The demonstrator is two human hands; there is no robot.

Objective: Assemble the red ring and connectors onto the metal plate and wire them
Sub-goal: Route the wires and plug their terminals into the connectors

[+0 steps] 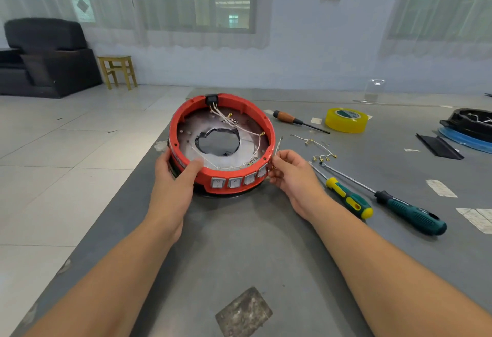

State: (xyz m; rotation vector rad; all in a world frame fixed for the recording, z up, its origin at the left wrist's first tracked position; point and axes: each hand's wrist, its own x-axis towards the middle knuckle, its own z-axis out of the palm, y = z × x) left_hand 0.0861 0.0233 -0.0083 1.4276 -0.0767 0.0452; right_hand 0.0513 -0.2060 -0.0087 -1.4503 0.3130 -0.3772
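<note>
Red ring (226, 177): left hand (175, 177) grips its rim; right hand (290, 174) pinches thin wire (278, 147).

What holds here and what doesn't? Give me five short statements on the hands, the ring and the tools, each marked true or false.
1. The left hand grips the red ring. True.
2. The right hand holds a screwdriver. False: it pinches a thin wire.
3. The yellow tape roll sits inside the ring. False: it lies on the table, right of it.
4. Rocker switches line the ring's near side. True.
5. Three screwdrivers lie untouched. True.
</note>
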